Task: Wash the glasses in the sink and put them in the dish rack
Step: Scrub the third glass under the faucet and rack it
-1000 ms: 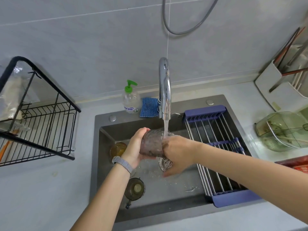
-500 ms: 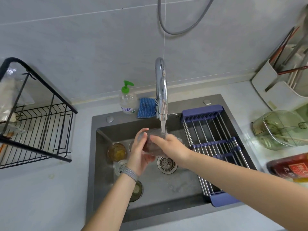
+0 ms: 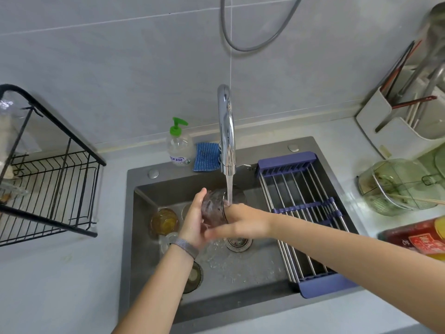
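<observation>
I hold a dark glass [image 3: 214, 208] on its side over the sink [image 3: 240, 307], right under the tap [image 3: 226, 131], and the stream of water [image 3: 228, 189] lands on it close to my right hand. My left hand [image 3: 195, 218] cups the bottom end of the glass, fingers curled round it, a grey strap [image 3: 186, 247] on that wrist. My right hand [image 3: 243, 221] is at the mouth of the glass, the fingers seeming to go inside it, though I cannot tell exactly how they lie because that hand is blurred.

Down in the sink, to the left of my hands, stands an amber glass [image 3: 164, 221]. A clear glass [image 3: 168, 239] sits just beside my left wrist, and another dark glass [image 3: 192, 277] shows partly from under my left forearm. The drain [image 3: 238, 242] is below my right hand, with splashes on the basin floor around it.

A purple roll-up rack [image 3: 303, 213] lies across the right part of the sink. The black wire dish rack [image 3: 48, 174] stands on the tabletop [image 3: 60, 273] well to the left. Behind the sink are a soap bottle [image 3: 179, 145] with a green pump and, just beside it, a blue sponge [image 3: 207, 156]
</observation>
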The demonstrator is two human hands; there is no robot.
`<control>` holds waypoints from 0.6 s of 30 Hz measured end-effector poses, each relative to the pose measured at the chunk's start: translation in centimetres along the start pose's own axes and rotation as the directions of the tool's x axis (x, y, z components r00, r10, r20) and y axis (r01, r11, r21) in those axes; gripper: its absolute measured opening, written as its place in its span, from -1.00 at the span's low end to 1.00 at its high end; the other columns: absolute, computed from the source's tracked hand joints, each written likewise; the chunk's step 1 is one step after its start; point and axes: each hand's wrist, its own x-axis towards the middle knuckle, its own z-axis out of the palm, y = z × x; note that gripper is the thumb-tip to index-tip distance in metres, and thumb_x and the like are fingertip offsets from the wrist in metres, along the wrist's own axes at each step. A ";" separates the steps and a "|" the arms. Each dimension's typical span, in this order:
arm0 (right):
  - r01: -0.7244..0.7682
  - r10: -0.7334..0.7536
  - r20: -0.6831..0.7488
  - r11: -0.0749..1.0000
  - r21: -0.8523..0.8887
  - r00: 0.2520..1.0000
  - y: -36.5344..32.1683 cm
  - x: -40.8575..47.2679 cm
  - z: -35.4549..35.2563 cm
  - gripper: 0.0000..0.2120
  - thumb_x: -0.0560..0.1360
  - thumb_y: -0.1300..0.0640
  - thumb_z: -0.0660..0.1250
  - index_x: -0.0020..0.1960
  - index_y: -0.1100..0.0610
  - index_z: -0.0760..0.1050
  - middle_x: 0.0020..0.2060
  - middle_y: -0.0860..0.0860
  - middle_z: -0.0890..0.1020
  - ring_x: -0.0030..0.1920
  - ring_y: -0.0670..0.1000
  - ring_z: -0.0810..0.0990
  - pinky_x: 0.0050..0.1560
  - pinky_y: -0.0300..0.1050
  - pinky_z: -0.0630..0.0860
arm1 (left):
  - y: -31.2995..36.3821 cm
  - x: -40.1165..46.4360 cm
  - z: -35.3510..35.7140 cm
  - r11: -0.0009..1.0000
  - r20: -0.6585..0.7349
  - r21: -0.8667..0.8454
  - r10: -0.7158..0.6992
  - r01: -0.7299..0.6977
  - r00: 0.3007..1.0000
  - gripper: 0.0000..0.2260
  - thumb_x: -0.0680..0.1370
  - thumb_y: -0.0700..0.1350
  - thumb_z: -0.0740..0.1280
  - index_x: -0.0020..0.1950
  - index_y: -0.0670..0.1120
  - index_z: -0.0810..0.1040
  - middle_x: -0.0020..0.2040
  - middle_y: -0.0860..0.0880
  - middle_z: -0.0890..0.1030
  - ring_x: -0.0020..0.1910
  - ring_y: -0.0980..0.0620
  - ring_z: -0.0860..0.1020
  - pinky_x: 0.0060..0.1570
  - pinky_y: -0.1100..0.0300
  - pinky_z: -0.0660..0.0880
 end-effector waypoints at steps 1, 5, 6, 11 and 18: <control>0.055 -0.046 0.041 0.971 -0.231 0.998 0.4 -0.2 -0.1 -0.44 0.45 -0.32 0.32 0.22 0.10 0.54 0.11 0.03 0.62 0.15 0.04 0.56 0.28 -0.02 0.47 | 0.3 -0.1 -0.2 1.000 -0.019 0.009 -0.013 0.013 1.000 -0.48 0.49 0.26 0.31 0.01 -0.20 0.68 0.00 -0.18 0.69 -0.11 -0.09 0.68 -0.04 0.12 0.61; 0.138 -0.139 0.083 0.451 -0.882 0.987 1.8 -0.2 -0.4 -0.24 0.42 -0.42 0.24 0.32 0.19 0.47 0.31 0.11 0.51 0.38 0.11 0.39 0.48 -0.02 0.17 | 0.5 0.0 -0.6 0.998 -0.077 0.039 -0.041 0.044 0.996 -0.35 0.31 0.29 0.47 0.18 -0.18 0.63 0.14 -0.22 0.61 0.01 -0.11 0.56 -0.05 0.07 0.47; 0.141 -0.142 0.081 0.492 -0.859 0.987 1.8 0.1 -0.4 -0.21 0.40 -0.46 0.21 0.33 0.15 0.46 0.30 0.08 0.52 0.38 0.11 0.39 0.48 -0.04 0.15 | 0.5 -0.1 -0.4 0.999 -0.081 0.011 -0.050 0.051 0.995 -0.32 0.33 0.27 0.47 0.25 -0.18 0.59 0.20 -0.23 0.60 0.08 -0.14 0.56 0.06 0.01 0.46; 0.079 -0.060 0.130 0.986 -0.148 0.990 1.5 0.5 0.8 -0.43 0.41 -0.35 0.33 0.25 0.01 0.49 0.15 -0.06 0.59 0.17 0.01 0.53 0.33 -0.05 0.42 | -0.1 0.2 -0.9 0.993 -0.075 0.087 -0.067 0.074 0.995 -0.52 0.50 0.26 0.30 0.06 -0.14 0.65 -0.13 -0.10 0.69 -0.23 -0.03 0.64 -0.18 0.15 0.54; 0.190 -0.378 0.037 0.376 -0.907 0.925 3.8 -0.1 1.3 -0.26 0.47 -0.42 0.08 0.16 0.20 0.59 -0.02 0.08 0.68 0.18 0.10 0.56 0.46 0.04 0.19 | 0.6 -0.1 -0.2 0.988 -0.039 0.055 -0.144 0.146 0.989 -0.58 0.55 0.22 0.23 0.05 -0.12 0.61 -0.27 -0.03 0.56 -0.49 0.09 0.51 -0.67 0.38 0.32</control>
